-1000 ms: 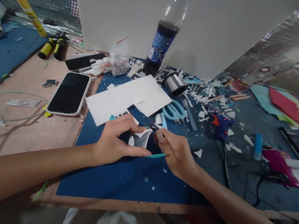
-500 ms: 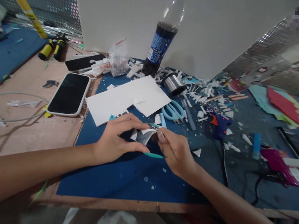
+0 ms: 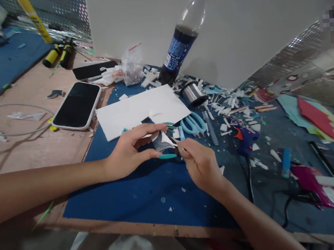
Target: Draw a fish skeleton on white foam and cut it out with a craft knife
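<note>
My left hand [image 3: 129, 152] pinches a small grey-and-white paper cut-out [image 3: 161, 141] between thumb and fingers, just above the blue cutting mat [image 3: 126, 196]. My right hand [image 3: 202, 165] is closed on a small teal-handled cutting tool [image 3: 169, 155], whose tip meets the cut-out's edge. The two hands are close together over the middle of the mat. A white sheet [image 3: 143, 108] lies just behind them.
Light-blue scissors [image 3: 194, 124], a metal wire spool [image 3: 193, 94] and a cola bottle [image 3: 182, 40] stand behind the hands. A phone [image 3: 77, 104] lies left on the wooden table. A blue glue gun [image 3: 246, 140] and many paper scraps lie to the right.
Both hands moved slightly away from me. The cut-out has been turned in my left fingers, and the teal tool has risen and swung closer to it.
</note>
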Demonstrator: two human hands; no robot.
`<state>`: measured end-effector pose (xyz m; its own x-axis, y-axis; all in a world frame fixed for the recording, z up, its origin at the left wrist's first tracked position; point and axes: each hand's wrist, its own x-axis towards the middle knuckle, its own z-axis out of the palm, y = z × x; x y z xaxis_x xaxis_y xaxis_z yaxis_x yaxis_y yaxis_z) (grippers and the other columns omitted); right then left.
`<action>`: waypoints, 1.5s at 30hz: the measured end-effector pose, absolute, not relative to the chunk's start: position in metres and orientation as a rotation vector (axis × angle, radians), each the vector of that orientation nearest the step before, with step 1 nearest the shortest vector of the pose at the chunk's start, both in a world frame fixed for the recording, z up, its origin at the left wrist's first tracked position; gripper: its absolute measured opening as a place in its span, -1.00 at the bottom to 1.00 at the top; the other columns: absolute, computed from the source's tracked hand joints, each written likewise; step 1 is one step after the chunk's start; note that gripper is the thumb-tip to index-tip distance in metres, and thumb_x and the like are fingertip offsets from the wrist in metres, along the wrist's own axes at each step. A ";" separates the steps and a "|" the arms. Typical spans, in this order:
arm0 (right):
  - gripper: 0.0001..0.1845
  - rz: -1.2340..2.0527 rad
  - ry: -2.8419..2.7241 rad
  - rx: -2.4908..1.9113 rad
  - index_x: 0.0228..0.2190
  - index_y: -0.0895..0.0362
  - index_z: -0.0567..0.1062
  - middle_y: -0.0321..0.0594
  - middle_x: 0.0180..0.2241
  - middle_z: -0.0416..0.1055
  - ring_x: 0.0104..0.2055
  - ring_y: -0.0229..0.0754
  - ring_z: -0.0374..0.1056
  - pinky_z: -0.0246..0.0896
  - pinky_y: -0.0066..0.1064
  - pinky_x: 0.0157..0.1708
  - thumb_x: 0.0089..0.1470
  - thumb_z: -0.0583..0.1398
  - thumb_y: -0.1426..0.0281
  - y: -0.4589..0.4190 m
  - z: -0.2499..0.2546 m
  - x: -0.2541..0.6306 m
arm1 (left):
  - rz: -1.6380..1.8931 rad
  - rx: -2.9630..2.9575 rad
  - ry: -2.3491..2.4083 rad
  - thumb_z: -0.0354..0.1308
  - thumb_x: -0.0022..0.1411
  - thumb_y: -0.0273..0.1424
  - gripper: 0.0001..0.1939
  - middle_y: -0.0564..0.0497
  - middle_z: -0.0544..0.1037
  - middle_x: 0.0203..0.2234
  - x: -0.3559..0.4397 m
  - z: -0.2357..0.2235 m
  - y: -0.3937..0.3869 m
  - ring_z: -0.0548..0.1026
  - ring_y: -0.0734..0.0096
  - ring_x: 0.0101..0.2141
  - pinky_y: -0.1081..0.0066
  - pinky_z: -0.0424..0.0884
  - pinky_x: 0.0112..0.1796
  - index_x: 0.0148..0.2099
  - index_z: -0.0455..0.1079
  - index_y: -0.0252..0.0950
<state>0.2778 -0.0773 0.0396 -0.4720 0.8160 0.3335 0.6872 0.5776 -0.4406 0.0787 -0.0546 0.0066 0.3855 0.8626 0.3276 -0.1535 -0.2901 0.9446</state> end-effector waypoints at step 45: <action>-0.80 0.050 -2.457 -1.033 -0.44 0.15 0.29 -0.24 -0.57 0.23 -0.49 -0.23 0.10 0.11 -0.44 -0.46 0.15 -0.04 0.59 -0.071 0.033 0.284 | 1.222 1.915 0.570 0.17 0.18 -0.53 -0.60 -0.11 0.37 -0.07 0.076 0.008 -0.054 0.39 0.30 -0.01 0.33 0.43 -0.03 0.07 0.33 -0.22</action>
<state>0.2844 -0.0714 0.0327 -0.6055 0.6833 0.4081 0.6661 0.7157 -0.2099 0.0760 -0.0540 0.0083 0.4376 0.7117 0.5494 -0.0365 -0.5965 0.8018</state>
